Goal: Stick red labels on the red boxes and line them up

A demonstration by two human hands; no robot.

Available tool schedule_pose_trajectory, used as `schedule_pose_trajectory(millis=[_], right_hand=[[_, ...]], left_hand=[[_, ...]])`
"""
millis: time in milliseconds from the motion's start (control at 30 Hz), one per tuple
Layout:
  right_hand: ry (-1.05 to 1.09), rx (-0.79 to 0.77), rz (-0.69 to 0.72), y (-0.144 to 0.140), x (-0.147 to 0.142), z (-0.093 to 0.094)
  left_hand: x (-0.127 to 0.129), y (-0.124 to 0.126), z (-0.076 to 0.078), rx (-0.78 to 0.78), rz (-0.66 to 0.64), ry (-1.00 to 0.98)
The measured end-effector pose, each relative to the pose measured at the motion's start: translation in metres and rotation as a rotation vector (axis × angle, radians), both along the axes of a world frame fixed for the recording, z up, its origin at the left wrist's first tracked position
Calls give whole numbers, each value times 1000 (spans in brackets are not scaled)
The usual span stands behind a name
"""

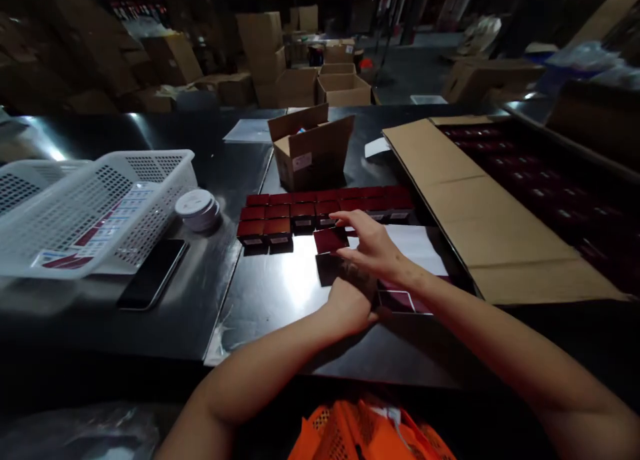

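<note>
A small dark red box (329, 241) stands on the black table (280, 300) right in front of me. My right hand (373, 247) reaches over it with fingers spread, the fingertips at the box's right side. My left hand (350, 305) lies just below, closed around something dark that the right hand partly hides. Behind them, several matching red boxes (300, 213) stand in tidy rows. A flat red sheet (400, 301) lies under my right wrist, on white paper (417, 247).
A white plastic basket (100, 207) with labels stands at left, a black phone (153, 273) and a roll of white stickers (197, 209) beside it. An open small carton (310, 150) sits behind the rows. A large carton (500, 207) of red boxes fills the right.
</note>
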State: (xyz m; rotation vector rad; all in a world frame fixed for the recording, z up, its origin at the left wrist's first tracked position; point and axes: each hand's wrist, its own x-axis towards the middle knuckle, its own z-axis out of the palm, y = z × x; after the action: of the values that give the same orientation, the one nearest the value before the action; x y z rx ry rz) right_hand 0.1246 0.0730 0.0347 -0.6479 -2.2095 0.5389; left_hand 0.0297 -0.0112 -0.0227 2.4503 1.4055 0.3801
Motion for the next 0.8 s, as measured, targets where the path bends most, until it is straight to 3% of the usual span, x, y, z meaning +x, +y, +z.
schedule_pose_trajectory(millis=[100,200,267,333,400,500,567,700,800], right_hand=[[39,-71,-65,7,-7,-1],[128,-107,-211,8,11,4],[177,-114,-267,5,28,9],[178,-143,-250,-4,43,11],[157,-165,-195,-16,53,11],[145,-193,-120,-34,69,3],[125,-200,-134,-42,86,-8],[-193,-192,-263,-44,124,-40],[-335,-226,-282,-43,134,-63]], left_hand=[[-5,5,2,107,-23,-37],[-14,9,7,453,-52,-181],[-23,11,12,739,49,-352],[-33,16,16,839,201,-494],[-40,22,18,644,204,-540],[-41,27,17,142,145,-578],[-36,28,14,-110,219,-698],[-28,30,11,-341,427,-1031],[-23,33,9,-414,420,-1247]])
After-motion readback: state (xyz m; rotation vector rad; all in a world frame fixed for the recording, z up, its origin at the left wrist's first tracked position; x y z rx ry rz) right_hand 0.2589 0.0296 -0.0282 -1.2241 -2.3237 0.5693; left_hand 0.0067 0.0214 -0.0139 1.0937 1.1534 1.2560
